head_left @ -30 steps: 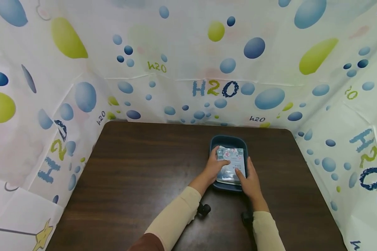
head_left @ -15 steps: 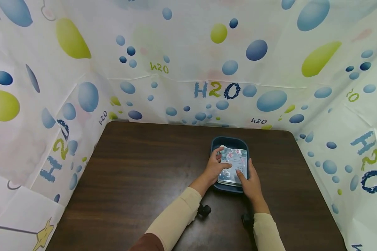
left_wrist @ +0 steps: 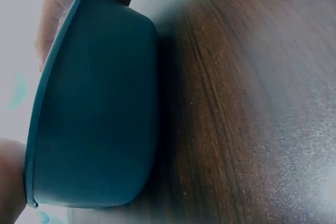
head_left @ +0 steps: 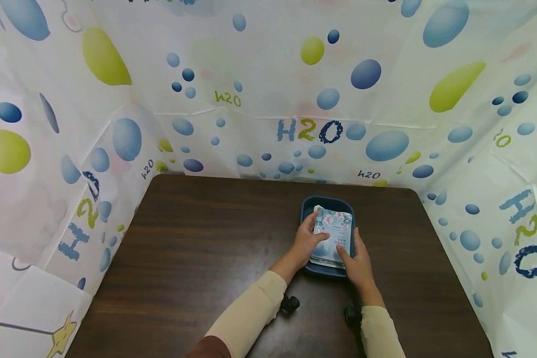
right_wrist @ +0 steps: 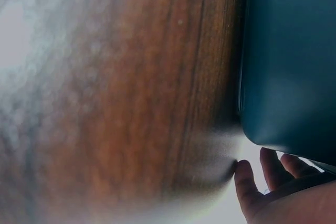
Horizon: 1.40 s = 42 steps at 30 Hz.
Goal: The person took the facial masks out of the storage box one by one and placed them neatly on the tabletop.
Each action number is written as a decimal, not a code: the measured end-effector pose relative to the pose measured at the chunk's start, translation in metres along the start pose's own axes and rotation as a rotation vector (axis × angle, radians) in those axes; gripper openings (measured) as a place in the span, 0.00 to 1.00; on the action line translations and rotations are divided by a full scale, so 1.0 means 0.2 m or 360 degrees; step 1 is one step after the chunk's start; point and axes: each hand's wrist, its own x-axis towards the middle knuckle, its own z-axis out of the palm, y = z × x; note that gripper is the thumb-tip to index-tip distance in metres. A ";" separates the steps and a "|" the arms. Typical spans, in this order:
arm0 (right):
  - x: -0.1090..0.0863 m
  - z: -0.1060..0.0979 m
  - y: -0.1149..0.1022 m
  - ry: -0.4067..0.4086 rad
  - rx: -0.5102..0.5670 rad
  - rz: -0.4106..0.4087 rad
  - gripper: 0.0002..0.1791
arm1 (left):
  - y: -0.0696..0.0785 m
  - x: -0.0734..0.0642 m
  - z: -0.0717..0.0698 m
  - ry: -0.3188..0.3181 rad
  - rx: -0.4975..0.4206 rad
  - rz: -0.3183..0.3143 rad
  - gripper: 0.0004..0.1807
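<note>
Inside the dark blue plastic basin point(head_left: 326, 272) lies a stack of flat, shiny packets point(head_left: 334, 228); the top one is pale blue-white with pink flowers and small print. My left hand point(head_left: 303, 243) holds the stack by its left edge, thumb on top, fingers bent at the far-left corner. My right hand point(head_left: 358, 261) lies at the basin's right side, thumb on the top packet, other fingers outside the wall. In the right wrist view those fingers point(right_wrist: 272, 169) are against the basin's outer wall point(right_wrist: 294, 66). The left wrist view shows the basin's near wall point(left_wrist: 100, 103).
The basin stands on a dark brown wooden table point(head_left: 215, 238), right of its middle and close to the far edge. A white curtain point(head_left: 259, 59) with blue and green spots and "H2O" lettering hangs behind and at both sides. Black wrist cameras point(head_left: 290, 304) sit under the sleeves.
The top packet has shifted slightly toward the far end of the basin, and lower packets now show at the near edge. Both hands stay around the stack. The head view has tilted slightly.
</note>
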 end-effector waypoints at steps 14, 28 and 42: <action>-0.01 0.01 -0.01 -0.0015 -0.0012 0.0043 0.49 | -0.01 -0.03 -0.01 -0.0125 0.0154 0.0074 0.37; -0.02 0.01 -0.01 0.0018 0.0031 0.0030 0.48 | -0.02 -0.02 -0.01 -0.0172 0.0067 0.0088 0.27; -0.01 0.01 0.00 0.0028 0.0037 -0.0017 0.47 | -0.01 -0.03 -0.02 -0.0301 -0.0014 0.0012 0.34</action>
